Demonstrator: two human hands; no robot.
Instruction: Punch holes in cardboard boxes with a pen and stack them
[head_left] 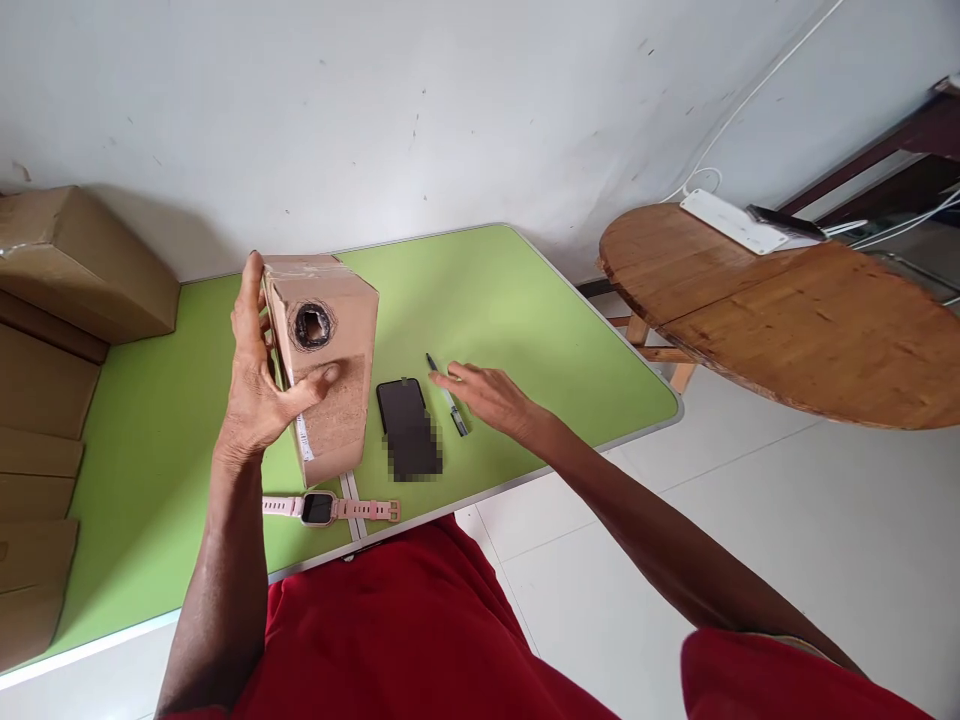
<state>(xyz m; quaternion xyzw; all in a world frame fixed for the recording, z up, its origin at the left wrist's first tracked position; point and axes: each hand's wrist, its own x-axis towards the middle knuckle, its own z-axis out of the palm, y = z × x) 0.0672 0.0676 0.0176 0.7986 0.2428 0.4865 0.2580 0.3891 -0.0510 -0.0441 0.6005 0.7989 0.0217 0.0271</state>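
Note:
My left hand grips a small cardboard box by its left side, the thumb across the front face and the fingers behind the edge. A dark-rimmed hole shows in the box's front face. My right hand is over the green table with its fingers stretched out, close to a pen; whether the fingertips touch the pen I cannot tell. Left of the pen lies a black phone, partly blurred by pixels. A pink-strapped smartwatch is laid out flat in front of the box.
Several larger cardboard boxes stand along the left of the green table. To the right is a round wooden table carrying a white power strip and a dark object. A white wall rises behind.

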